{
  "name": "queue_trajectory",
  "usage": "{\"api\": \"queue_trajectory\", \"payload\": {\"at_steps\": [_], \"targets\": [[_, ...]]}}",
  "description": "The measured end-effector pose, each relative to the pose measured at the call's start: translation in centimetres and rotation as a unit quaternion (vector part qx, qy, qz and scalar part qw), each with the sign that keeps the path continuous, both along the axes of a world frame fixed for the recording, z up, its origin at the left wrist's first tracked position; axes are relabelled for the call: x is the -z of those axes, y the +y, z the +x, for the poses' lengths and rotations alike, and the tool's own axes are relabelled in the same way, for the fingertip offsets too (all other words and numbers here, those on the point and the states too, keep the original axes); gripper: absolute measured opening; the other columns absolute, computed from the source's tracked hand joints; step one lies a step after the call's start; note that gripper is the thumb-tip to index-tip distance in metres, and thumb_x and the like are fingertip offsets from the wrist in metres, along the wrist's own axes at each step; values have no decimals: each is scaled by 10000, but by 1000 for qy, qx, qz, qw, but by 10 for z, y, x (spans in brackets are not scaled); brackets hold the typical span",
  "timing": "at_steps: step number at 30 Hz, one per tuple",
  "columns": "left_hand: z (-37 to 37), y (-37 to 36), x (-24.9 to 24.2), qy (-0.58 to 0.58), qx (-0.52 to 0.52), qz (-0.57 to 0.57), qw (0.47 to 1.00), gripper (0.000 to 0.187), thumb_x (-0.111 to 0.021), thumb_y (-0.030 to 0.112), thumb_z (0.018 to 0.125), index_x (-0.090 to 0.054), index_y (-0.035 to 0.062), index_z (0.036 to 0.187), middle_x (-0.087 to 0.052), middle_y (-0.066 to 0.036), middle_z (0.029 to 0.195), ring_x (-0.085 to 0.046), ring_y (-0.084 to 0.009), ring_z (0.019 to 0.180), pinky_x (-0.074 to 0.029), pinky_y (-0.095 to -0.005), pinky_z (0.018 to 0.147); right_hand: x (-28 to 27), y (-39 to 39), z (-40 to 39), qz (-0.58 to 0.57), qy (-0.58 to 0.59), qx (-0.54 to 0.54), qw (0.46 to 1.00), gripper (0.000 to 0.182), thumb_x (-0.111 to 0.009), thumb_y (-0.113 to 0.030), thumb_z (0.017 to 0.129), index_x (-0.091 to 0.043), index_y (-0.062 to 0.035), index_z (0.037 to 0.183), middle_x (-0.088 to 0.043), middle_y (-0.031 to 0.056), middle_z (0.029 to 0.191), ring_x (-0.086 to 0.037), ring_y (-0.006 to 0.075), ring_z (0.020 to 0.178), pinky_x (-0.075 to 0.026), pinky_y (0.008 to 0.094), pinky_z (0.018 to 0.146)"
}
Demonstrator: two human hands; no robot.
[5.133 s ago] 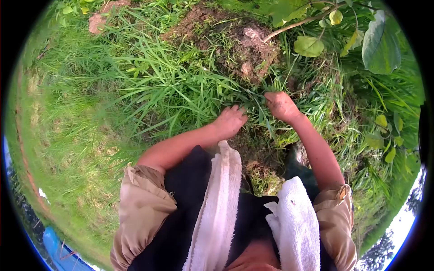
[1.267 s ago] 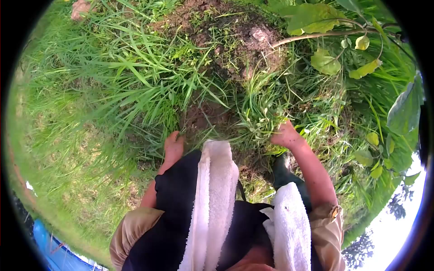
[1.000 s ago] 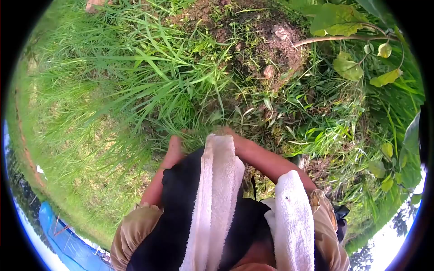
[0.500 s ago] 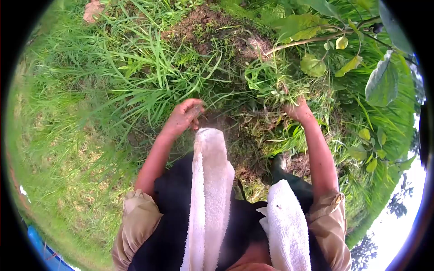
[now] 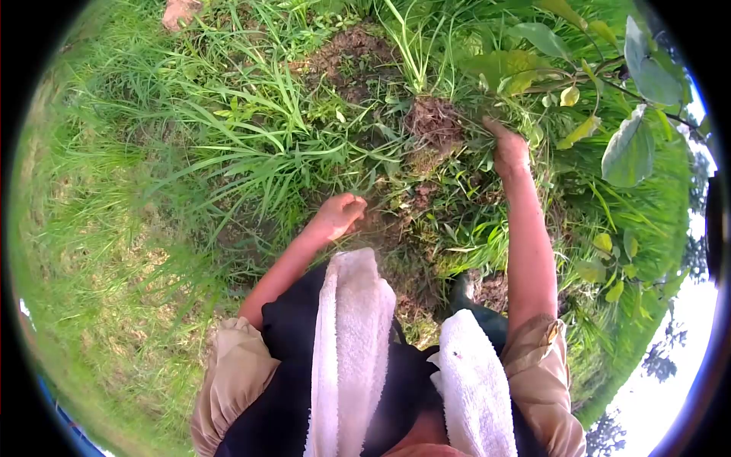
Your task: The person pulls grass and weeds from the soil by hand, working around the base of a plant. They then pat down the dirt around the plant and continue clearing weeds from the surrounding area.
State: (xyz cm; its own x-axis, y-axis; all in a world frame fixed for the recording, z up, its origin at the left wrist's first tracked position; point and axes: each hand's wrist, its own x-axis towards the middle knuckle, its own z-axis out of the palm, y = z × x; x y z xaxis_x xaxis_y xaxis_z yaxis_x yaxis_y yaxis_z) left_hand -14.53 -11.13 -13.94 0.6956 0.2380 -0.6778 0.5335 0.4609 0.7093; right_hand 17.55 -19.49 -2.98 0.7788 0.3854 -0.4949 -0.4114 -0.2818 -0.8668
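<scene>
The person bends over weedy ground, both arms reaching down and forward. The right hand (image 5: 510, 152) is stretched out beside a grass clump (image 5: 416, 65) whose brown, matted root mass (image 5: 434, 122) faces the person; the pale stems point away, toward the top of the view. Its fingertips lie among low greenery to the right of those roots — whether they grip anything there cannot be told. The left hand (image 5: 337, 217) is nearer the body, its fingers loosely curled above a patch of dark soil (image 5: 377, 225); whether a blade or two is caught inside cannot be made out either. Just beyond it, long-bladed grass (image 5: 263, 137) arches over the ground to the left. On the far right, a leafy plant (image 5: 628, 152) hangs its broad leaves near the right forearm, some of them yellowing. A white towel (image 5: 354, 327) drapes down over a black garment (image 5: 285, 335) — between tan sleeves (image 5: 236, 373) — and a dark boot (image 5: 487, 320) shows below the right forearm.
</scene>
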Motion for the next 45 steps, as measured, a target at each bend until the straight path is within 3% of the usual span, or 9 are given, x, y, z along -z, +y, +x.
{"api": "queue_trajectory", "payload": {"at_steps": [7,11,13,19,24,31,33,39,45], "targets": [[-8,-1,39,33,-39,140,989,201,-559,155,861,-590,19,1005,-620,-97,750,-535,-174,542,-443,-277,526,-18,-49,22,229,140,-5,963,206,-571,-115,876,-556,-12,1054,-619,112,1031,-630,253,846,-555,385,675],[4,14,35,25,18,484,874,114,-547,101,834,-603,41,912,-623,-148,888,-590,-344,749,-486,-412,675,-30,-34,-5,-329,-65,-211,918,595,-665,-302,829,-408,48,1237,-571,171,1133,-629,252,910,-558,329,558],[8,21,19,-50,26,600,798,117,-548,79,816,-602,39,911,-614,-130,977,-591,-345,819,-489,-447,710,-26,-54,17,-169,13,-188,967,604,-723,-355,772,-459,32,1152,-602,108,969,-622,168,738,-532,268,513],[61,73,-17,-31,114,785,609,581,-560,54,774,-420,163,1327,-325,-120,1417,-480,-323,1116,-436,-428,895,36,-110,20,-475,-435,-377,666,472,-670,-358,761,-515,-48,1080,-571,166,1007,-610,328,857,-502,425,731],[84,130,-19,125,264,624,725,509,-535,254,872,-378,-45,1253,-488,-223,1151,-510,-357,1056,-446,-432,893,53,-96,5,-519,-486,-392,584,404,-607,-343,781,-522,-79,1075,-558,153,1085,-593,348,913,-496,444,754],[74,111,-4,-34,215,402,889,99,-529,132,872,-589,54,875,-660,-108,859,-640,-232,793,-516,-374,817,61,-99,13,-466,-514,-351,629,370,-609,-335,785,-570,-112,1078,-576,125,1076,-618,307,886,-519,431,715],[66,32,11,-215,314,600,704,125,-465,92,863,-556,96,778,-633,-114,758,-644,-246,770,-535,-358,751,63,-100,9,-458,-525,-355,623,356,-610,-321,780,-575,-109,1064,-578,126,1056,-621,308,865,-520,432,702],[53,48,2,48,124,739,660,274,-561,104,801,-476,84,1061,-484,-150,1101,-597,-296,855,-523,-395,628,68,-101,12,-435,-547,-347,625,330,-615,-290,759,-579,-99,1026,-585,115,1012,-622,300,829,-522,419,674],[48,92,41,159,115,715,671,166,-566,126,757,-486,42,875,-576,-168,891,-625,-315,633,-516,-416,554,71,-100,10,-451,-531,-343,629,316,-608,-286,763,-584,-123,1033,-587,96,1020,-619,289,862,-517,423,706]]}}
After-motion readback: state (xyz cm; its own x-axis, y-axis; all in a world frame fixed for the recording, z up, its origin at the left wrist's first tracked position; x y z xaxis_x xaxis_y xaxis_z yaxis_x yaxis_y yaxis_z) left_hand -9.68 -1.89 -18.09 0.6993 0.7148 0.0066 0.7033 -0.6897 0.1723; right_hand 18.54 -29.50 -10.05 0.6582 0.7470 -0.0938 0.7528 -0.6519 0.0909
